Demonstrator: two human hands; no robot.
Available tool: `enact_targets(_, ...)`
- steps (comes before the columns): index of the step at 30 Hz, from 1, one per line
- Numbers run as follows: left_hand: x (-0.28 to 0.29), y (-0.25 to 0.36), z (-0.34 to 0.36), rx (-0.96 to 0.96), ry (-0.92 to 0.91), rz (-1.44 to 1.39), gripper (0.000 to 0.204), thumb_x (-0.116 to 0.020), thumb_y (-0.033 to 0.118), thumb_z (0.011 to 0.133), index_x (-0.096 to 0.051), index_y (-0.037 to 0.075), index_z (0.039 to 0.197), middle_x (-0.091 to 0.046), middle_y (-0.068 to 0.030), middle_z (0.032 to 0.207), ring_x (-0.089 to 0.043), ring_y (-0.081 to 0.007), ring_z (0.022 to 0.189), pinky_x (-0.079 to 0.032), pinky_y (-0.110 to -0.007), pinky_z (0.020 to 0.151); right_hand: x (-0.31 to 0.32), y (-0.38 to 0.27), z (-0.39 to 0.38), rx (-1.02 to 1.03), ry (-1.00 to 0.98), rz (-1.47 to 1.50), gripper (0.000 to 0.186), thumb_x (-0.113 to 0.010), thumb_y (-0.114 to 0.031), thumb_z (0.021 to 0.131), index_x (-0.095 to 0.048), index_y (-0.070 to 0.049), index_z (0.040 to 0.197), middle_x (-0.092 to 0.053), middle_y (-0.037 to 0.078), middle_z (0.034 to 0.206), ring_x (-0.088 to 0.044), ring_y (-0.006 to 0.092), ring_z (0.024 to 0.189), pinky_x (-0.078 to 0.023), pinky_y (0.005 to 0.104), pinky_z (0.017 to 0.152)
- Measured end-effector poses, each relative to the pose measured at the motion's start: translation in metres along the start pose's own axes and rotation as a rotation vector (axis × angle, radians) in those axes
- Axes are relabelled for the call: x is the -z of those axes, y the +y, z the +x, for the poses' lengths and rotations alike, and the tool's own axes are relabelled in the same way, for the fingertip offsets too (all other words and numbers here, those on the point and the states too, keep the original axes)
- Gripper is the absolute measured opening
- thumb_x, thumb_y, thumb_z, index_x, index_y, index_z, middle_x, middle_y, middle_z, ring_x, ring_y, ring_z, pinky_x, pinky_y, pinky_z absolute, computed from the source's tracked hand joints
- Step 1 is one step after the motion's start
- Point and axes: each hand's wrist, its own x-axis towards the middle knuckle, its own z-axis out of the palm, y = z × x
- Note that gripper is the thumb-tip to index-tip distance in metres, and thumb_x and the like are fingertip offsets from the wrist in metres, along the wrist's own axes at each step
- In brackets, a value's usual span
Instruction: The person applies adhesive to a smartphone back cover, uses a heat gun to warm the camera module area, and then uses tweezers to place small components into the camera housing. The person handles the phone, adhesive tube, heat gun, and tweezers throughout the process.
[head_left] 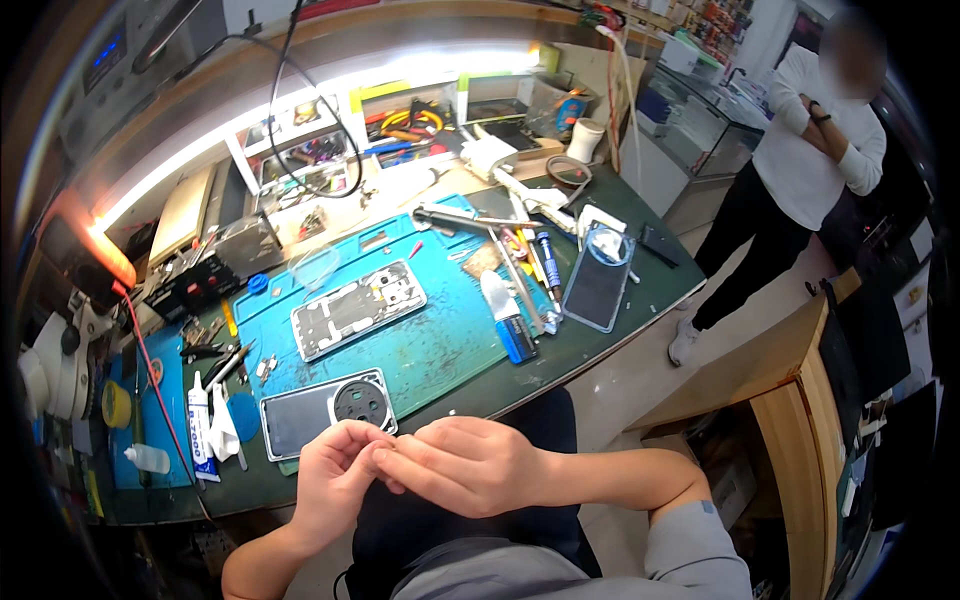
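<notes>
My left hand (345, 468) and my right hand (468, 462) meet above my lap, just off the bench's near edge. Fingertips of both are pinched together; whatever sits between them is too small to make out. Just beyond my left hand lies a phone back cover (300, 412) with a round black camera section (361, 401). Farther off, an opened phone frame (360, 308), silver with its inner parts showing, rests on the blue repair mat (440, 345).
Right of the mat lie a blue brush (514, 338), several screwdrivers (548, 262) and another phone panel (600, 280). A glue tube (201, 428) and a small white bottle (148, 458) are at left. A person (815, 150) stands beyond the bench, arms folded.
</notes>
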Motion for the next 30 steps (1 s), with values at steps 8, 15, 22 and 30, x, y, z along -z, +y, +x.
enact_targets(8, -0.013, 0.008, 0.004, 0.036, 0.025, 0.073, 0.016, -0.061, 0.007, 0.104, -0.066, -0.007, 0.109, -0.075, -0.0161, 0.094, -0.075, -0.02, 0.083, -0.063, -0.031, 0.078, 0.003, 0.017, -0.02, -0.117, -0.026, 0.179, 0.035, -0.074, -0.006, 0.087, -0.067, 0.001, 0.121, -0.073, 0.01, 0.104, -0.074, 0.0235, 0.089, -0.062, 0.032, 0.075)
enact_targets(15, -0.01, -0.008, 0.009, -0.621, 0.098, 0.53, 0.012, -0.076, -0.005, 0.087, -0.073, -0.002, 0.098, -0.077, -0.0126, 0.094, -0.076, -0.0193, 0.082, -0.061, -0.027, 0.071, 0.01, 0.009, -0.016, -0.647, 0.023, 0.521, 0.027, -0.079, 0.001, 0.087, -0.072, -0.001, 0.112, -0.076, 0.011, 0.099, -0.075, 0.0182, 0.087, -0.06, 0.0284, 0.075)
enact_targets(22, -0.014, -0.004, 0.007, -0.7, 0.118, 0.609, 0.012, -0.078, -0.002, 0.087, -0.074, -0.002, 0.098, -0.078, -0.0117, 0.094, -0.076, -0.019, 0.081, -0.06, -0.027, 0.07, 0.007, 0.004, -0.011, -0.62, 0.011, 0.608, 0.017, -0.079, 0.001, 0.086, -0.073, 0.0, 0.102, -0.076, 0.012, 0.096, -0.074, 0.0192, 0.084, -0.06, 0.0291, 0.073)
enact_targets(30, -0.014, -0.003, 0.0, -0.614, 0.12, 0.582, 0.011, -0.076, 0.0, 0.088, -0.074, -0.001, 0.099, -0.077, -0.0106, 0.093, -0.076, -0.0183, 0.081, -0.06, -0.026, 0.07, 0.004, 0.002, -0.009, -0.52, 0.004, 0.549, 0.018, -0.079, 0.001, 0.084, -0.071, -0.002, 0.099, -0.073, 0.011, 0.095, -0.073, 0.0245, 0.08, -0.061, 0.0318, 0.069)
